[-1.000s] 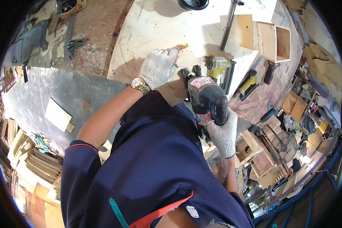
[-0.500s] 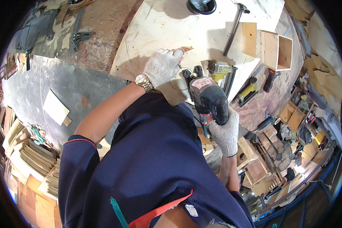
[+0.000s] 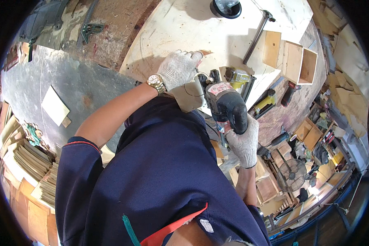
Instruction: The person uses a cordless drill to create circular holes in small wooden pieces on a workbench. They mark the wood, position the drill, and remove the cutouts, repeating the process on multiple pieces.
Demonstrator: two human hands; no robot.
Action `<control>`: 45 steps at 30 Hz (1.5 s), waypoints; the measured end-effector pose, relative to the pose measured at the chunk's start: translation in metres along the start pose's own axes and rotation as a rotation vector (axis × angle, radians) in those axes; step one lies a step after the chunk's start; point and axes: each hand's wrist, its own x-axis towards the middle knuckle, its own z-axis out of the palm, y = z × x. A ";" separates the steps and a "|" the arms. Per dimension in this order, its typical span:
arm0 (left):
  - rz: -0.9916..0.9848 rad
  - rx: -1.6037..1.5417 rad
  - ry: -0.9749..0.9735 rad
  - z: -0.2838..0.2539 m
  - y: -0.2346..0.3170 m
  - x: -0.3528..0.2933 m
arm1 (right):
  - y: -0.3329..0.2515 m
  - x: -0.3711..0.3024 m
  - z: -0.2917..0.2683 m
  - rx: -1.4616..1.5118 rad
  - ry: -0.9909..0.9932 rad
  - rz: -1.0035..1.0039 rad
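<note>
My right hand [image 3: 242, 141], in a white knitted glove, is wrapped round the handle of a black and grey jigsaw [image 3: 225, 102]. The front of the jigsaw stands at the right edge of a small thin wooden board [image 3: 187, 99], which has a curved line drawn on it. My gloved left hand [image 3: 178, 69] lies over the far part of this board and holds it against the worktable, fingers bent over it. The blade and the contact with the wood are hidden by the tool's body.
A large pale plywood sheet [image 3: 184, 33] covers the worktable. On it are a hammer [image 3: 256, 39], a black bowl [image 3: 226, 9] and a yellow nail gun [image 3: 237, 76]. Open wooden boxes [image 3: 293, 61], a second nail gun [image 3: 266, 100] and a fan [image 3: 291, 174] are to the right.
The view has shifted slightly, moving the table and its tools a little within the picture. Both hands keep their hold, and the jigsaw stays at almost the same place on the board.
</note>
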 end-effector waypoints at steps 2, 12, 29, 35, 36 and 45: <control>0.010 0.001 0.016 0.004 -0.003 0.000 | -0.003 0.001 -0.002 -0.014 -0.009 0.005; 0.015 -0.030 0.053 0.004 -0.002 0.001 | -0.006 0.004 -0.003 -0.038 0.001 0.005; 0.014 0.013 0.077 0.007 -0.002 -0.001 | -0.007 0.012 -0.008 -0.039 -0.040 -0.077; 0.019 0.025 0.099 0.008 -0.001 -0.002 | -0.015 0.016 -0.015 -0.122 -0.080 -0.106; 0.018 0.030 0.090 0.006 0.000 -0.001 | -0.017 0.018 -0.017 -0.133 -0.093 -0.115; 0.002 0.047 0.078 0.009 -0.002 -0.001 | -0.029 0.024 -0.025 -0.229 -0.137 -0.158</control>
